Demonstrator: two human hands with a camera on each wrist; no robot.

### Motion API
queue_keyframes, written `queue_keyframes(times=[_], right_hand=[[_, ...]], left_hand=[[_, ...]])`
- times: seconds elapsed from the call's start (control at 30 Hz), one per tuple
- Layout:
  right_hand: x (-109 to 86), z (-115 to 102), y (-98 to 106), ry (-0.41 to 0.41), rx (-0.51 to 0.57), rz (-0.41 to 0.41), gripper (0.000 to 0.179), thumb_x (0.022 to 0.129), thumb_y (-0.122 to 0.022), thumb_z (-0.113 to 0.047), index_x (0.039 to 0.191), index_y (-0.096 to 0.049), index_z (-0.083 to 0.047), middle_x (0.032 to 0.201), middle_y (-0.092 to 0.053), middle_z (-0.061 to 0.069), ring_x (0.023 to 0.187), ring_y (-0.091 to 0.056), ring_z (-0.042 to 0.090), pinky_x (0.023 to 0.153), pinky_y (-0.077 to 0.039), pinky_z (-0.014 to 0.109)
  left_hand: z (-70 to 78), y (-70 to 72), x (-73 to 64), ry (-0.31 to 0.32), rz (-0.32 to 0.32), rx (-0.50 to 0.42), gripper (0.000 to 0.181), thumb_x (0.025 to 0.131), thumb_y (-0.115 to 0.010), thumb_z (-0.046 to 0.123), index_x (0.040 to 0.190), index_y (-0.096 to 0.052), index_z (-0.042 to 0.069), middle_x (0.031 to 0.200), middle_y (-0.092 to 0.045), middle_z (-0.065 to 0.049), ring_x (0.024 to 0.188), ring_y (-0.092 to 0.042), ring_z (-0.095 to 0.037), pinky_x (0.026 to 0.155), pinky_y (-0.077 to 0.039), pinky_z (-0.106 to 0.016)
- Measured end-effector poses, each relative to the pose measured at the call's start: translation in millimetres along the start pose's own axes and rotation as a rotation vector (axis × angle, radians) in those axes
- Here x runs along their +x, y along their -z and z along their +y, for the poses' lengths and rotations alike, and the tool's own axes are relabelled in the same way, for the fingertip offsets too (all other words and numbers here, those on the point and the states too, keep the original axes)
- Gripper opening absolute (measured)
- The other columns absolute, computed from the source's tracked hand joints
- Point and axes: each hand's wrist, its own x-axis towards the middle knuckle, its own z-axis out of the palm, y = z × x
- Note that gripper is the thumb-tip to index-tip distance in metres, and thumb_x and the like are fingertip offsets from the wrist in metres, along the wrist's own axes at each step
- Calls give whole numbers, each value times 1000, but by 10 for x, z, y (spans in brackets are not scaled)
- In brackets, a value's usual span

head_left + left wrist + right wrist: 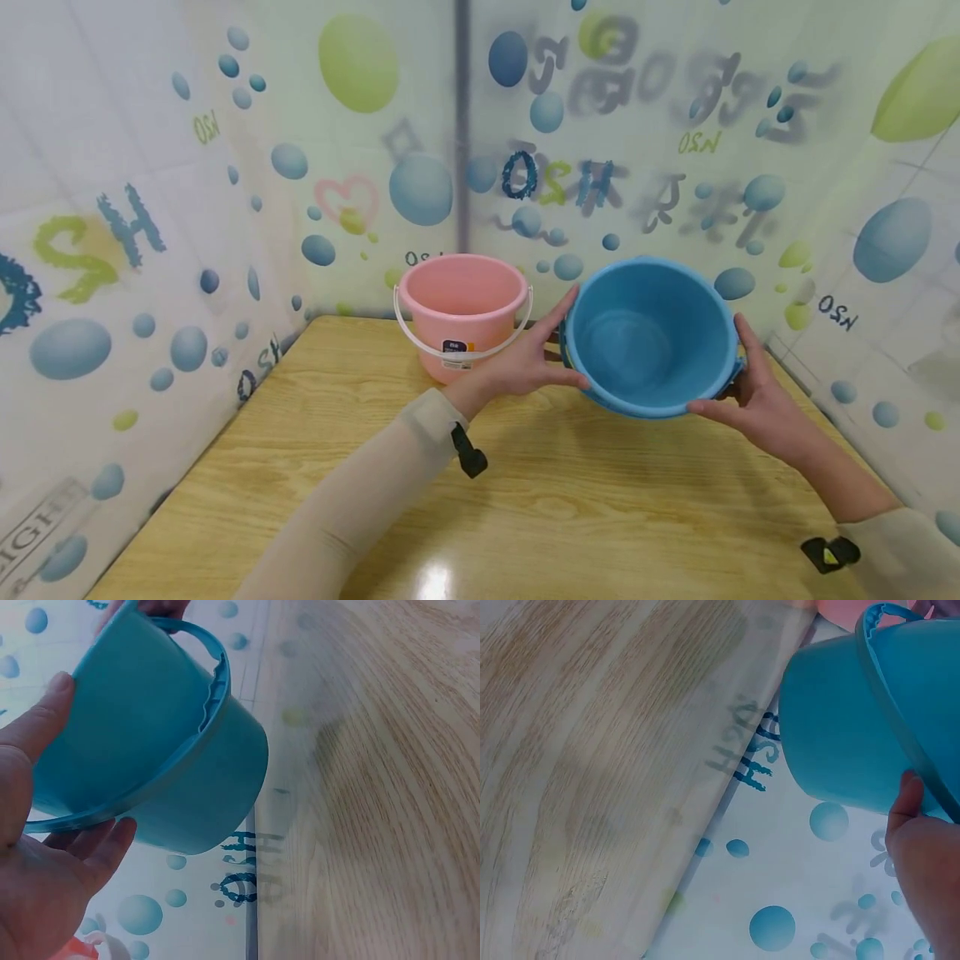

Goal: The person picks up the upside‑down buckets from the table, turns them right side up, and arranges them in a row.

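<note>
A blue bucket (648,333) is held above the table, tilted so that its open mouth faces the head camera. It looks bare inside. My left hand (525,362) grips its rim on the left, thumb at the front and fingers behind. On the opposite side my right hand (768,412) holds the rim, thumb at the lower edge. In the left wrist view the blue handle (217,682) lies along the bucket's outside. Behind my left forearm stands a pink bucket (468,333) upright, its white handle (408,329) hanging down in front.
Under the hands lies a wood-grain table (480,500). Curtains (360,125) printed with bubbles and lettering enclose its back and both sides. The pink bucket stands near the table's back edge. Black straps (468,452) sit at both wrists.
</note>
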Motion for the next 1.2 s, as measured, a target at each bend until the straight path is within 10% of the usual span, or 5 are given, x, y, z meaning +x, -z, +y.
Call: queue_keyframes(times=[0.17,0.37,0.63,0.93,1.2], right_hand=[[-7,46,30,-8,-13,10,120,99,-74,10,178,10,-26,136,-61,-24,101,-72,-3,78,-63,18],[17,100,27,16,44,25,104,107,-61,9,178,6,-27,161,-40,32,121,-60,-16,86,-60,11],[26,176,31,-60,-20,34,82,115,-53,-3,177,0,-10,121,-65,-32,104,-67,-12,77,-54,14],[67,222,65,-162,-93,-3,75,119,-48,-19,178,-2,-12,112,-67,-31,99,-70,-8,75,-53,24],[190,302,78,-240,-63,-40,73,121,-42,-30,178,1,-14,126,-67,-1,101,-71,-4,76,-53,27]], left_hand=[[-11,-1,11,-19,22,24,126,95,-89,19,177,5,39,181,-26,-12,158,-46,-44,125,-48,-54],[4,-17,22,69,34,-46,113,101,-82,28,176,1,47,163,-44,-20,149,-57,-43,110,-61,-46],[-36,-61,23,173,75,22,106,102,-80,40,177,-6,42,149,-56,-12,138,-68,-37,106,-63,-41],[-41,-104,37,224,130,63,98,101,-76,55,176,-13,46,151,-57,-8,136,-61,-28,108,-61,-46],[-97,-187,74,251,209,50,97,102,-72,59,177,-14,41,166,-49,-11,143,-56,-32,109,-58,-53]])
